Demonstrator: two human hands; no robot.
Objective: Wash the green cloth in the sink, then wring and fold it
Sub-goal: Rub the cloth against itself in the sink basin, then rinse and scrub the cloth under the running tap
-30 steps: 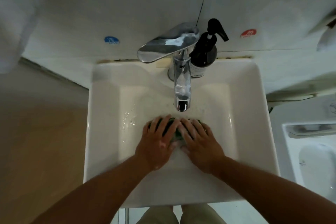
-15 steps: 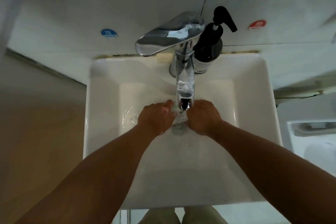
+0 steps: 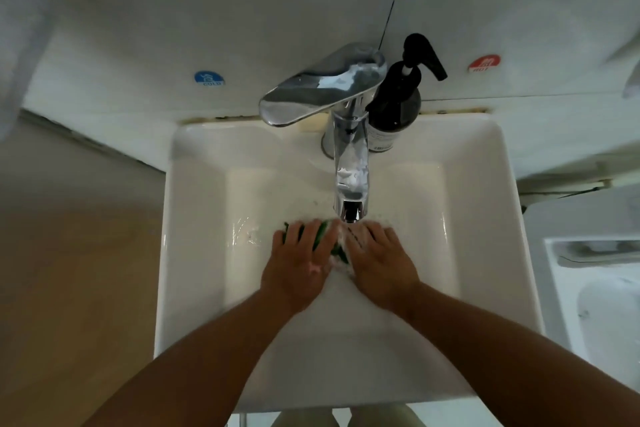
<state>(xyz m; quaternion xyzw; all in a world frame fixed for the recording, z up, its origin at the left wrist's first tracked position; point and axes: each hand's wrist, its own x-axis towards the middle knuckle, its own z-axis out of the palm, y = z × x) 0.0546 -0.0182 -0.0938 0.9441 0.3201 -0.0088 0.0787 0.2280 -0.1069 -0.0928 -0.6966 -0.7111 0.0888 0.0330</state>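
The green cloth (image 3: pixel 322 236) lies bunched in the white sink (image 3: pixel 194 253), just under the chrome faucet spout (image 3: pixel 350 184). Most of the cloth is hidden beneath my hands; only green strips show between my fingers and between the two hands. My left hand (image 3: pixel 299 262) presses flat on its left part, fingers spread. My right hand (image 3: pixel 379 262) presses on its right part, and water and suds run over its fingers. Both hands lie palm down on the cloth.
A black pump soap bottle (image 3: pixel 394 107) stands on the sink's back ledge right of the faucet lever (image 3: pixel 322 87). Blue cold (image 3: pixel 209 78) and red hot (image 3: pixel 483 63) stickers mark the wall. A wooden surface lies left; a white fixture (image 3: pixel 595 284) sits right.
Both hands pushed forward with the cloth under the spout, fingers curled, then drew back a little and flattened on it again. The camera view shifted slightly.
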